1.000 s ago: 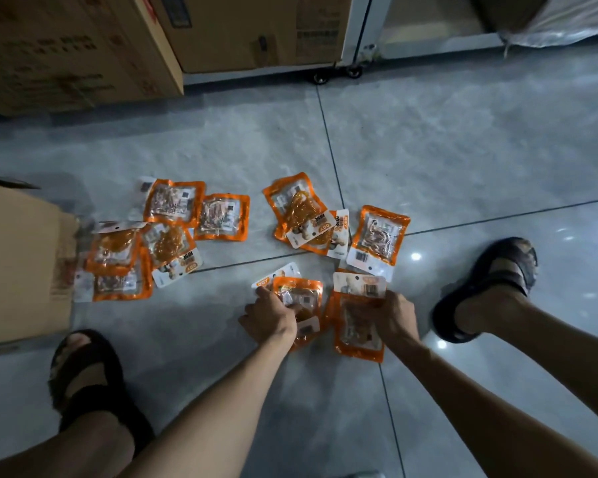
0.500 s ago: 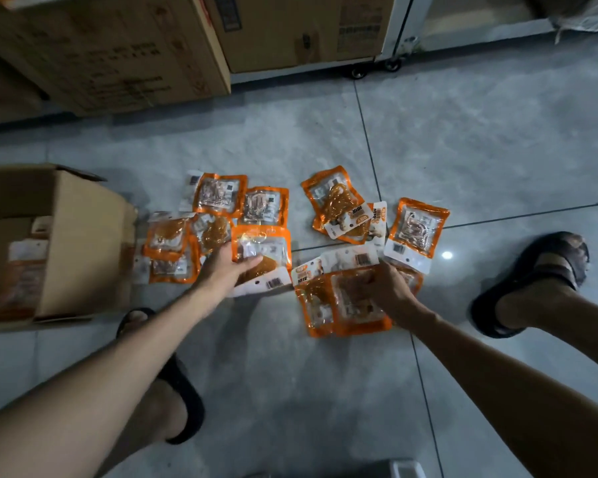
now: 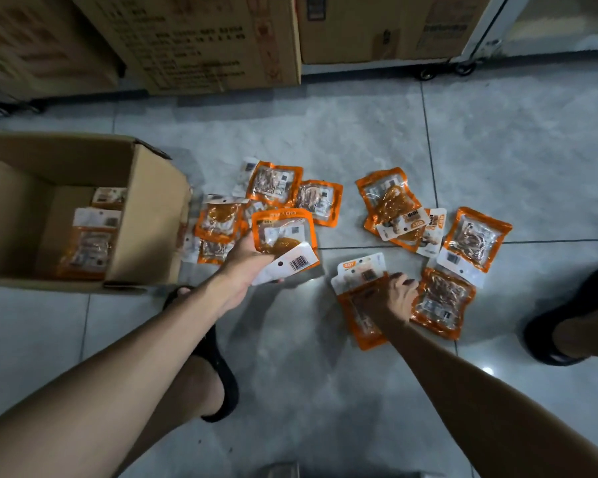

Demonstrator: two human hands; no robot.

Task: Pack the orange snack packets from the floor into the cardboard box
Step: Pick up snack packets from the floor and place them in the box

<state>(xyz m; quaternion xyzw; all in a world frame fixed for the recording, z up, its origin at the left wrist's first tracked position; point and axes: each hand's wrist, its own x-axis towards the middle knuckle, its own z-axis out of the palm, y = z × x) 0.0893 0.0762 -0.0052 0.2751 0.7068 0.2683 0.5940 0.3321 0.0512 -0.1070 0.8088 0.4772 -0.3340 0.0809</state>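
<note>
My left hand (image 3: 247,262) is shut on one orange snack packet (image 3: 285,238), held above the floor just right of the open cardboard box (image 3: 149,215). The box stands at the left with packets (image 3: 87,243) lying inside it. My right hand (image 3: 396,298) presses fingers down on a small stack of packets (image 3: 358,298) on the tiles, and another packet (image 3: 442,303) lies right beside it. Several more orange packets are scattered on the floor, one cluster (image 3: 277,188) near the box and another (image 3: 394,208) further right.
Large cardboard cartons (image 3: 214,39) stand along the back, with a wheeled rack (image 3: 463,65) beside them. My sandalled left foot (image 3: 218,370) is under my left arm; the right foot (image 3: 573,329) is at the right edge. Grey floor tiles (image 3: 497,139) lie behind the packets.
My left hand has lifted its packet off the floor and carried it left, nearer the box. The view swung left, showing the box's inside. My right hand stays on the stack.
</note>
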